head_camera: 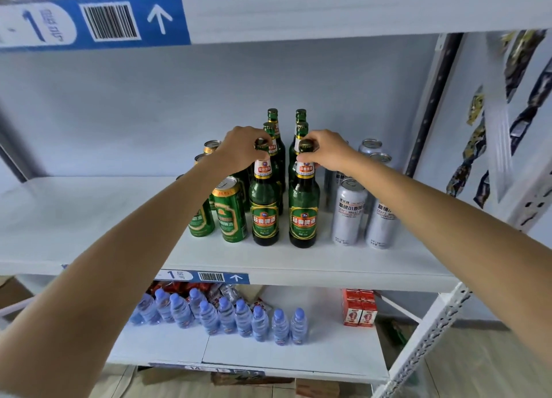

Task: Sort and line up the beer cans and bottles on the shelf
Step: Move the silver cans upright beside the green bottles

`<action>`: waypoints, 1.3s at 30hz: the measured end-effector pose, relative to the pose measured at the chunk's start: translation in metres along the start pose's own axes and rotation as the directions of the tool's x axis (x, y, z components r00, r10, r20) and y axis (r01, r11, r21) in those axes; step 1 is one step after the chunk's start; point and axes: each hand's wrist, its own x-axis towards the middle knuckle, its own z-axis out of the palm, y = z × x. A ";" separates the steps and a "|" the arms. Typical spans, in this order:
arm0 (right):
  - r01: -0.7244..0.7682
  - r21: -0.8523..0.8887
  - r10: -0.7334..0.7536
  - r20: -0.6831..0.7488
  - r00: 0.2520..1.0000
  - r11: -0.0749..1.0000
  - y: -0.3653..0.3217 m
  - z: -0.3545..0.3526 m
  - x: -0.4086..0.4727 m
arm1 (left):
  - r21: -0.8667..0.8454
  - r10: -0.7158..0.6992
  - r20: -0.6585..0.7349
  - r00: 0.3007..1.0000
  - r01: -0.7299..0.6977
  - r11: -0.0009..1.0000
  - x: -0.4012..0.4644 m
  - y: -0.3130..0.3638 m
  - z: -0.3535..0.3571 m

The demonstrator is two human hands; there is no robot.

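Two rows of green beer bottles run back from the front of the white shelf (292, 263). My left hand (242, 148) grips the neck of the front left bottle (264, 209), just under its cap. My right hand (328, 152) pinches the neck of the front right bottle (304, 215). Both bottles stand upright on the shelf, side by side. Green beer cans (231, 212) stand in rows to the left of the bottles. Silver beer cans (349, 215) stand in rows to the right, partly hidden by my right forearm.
The shelf's left half (74, 215) is bare. An upper shelf beam with a blue label (95, 21) hangs overhead. A metal upright (433, 99) bounds the right side. Below stand several water bottles (227, 317) and red cartons (360, 308).
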 end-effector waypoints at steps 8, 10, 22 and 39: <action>-0.036 0.094 0.041 -0.053 0.998 0.995 0.013 -0.023 -0.020 | 0.013 0.049 0.028 0.998 -0.049 0.999 0.002 0.023 -0.012; -0.068 0.048 0.073 -0.107 0.992 0.996 0.031 -0.040 -0.030 | 0.061 0.143 -0.047 0.989 -0.140 0.988 0.002 0.046 -0.014; -0.333 -0.198 0.343 0.018 0.939 0.922 0.137 -0.063 -0.084 | 0.134 0.311 0.345 0.886 -0.374 0.918 0.016 0.140 0.081; -0.297 -0.143 0.299 -0.005 0.954 0.944 0.147 -0.063 -0.079 | 0.062 0.238 0.286 0.928 -0.265 0.962 0.029 0.132 0.121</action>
